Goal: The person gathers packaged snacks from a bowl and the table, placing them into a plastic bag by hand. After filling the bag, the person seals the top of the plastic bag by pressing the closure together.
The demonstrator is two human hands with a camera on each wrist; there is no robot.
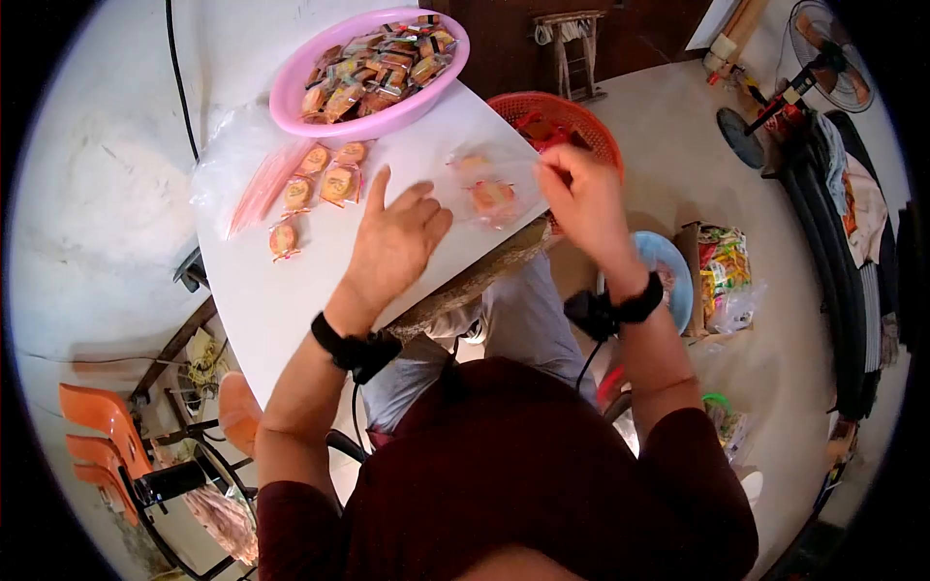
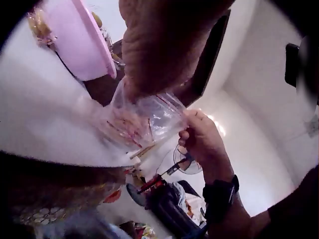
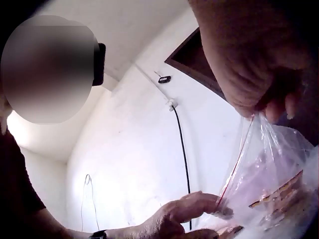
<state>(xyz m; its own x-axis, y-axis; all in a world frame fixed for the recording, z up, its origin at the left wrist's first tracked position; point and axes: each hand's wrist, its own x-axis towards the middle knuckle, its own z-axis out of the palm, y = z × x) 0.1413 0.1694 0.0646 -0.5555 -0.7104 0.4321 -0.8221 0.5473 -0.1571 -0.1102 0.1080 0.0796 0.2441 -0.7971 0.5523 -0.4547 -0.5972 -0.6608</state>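
Note:
A clear plastic bag (image 1: 511,174) with a red line along its mouth stands over the white table, small wrapped biscuits (image 1: 492,197) inside. My right hand (image 1: 589,201) pinches the bag's edge between thumb and fingers, as the right wrist view also shows. On the bag's other side is my left hand (image 1: 397,242), index finger extended and the others loosely bent. In the right wrist view its fingertips are right at the red line of the bag (image 3: 264,169). Left of that hand, several round wrapped biscuits (image 1: 339,183) lie on the table.
A pink basin (image 1: 287,108) heaped with wrapped snacks stands at the table's far end. Beside the loose biscuits lies a stack of flat red-edged bags (image 1: 263,186). Past the table's right edge are a red basket (image 1: 608,136), a blue basin (image 1: 684,281) and a box of packets (image 1: 725,266).

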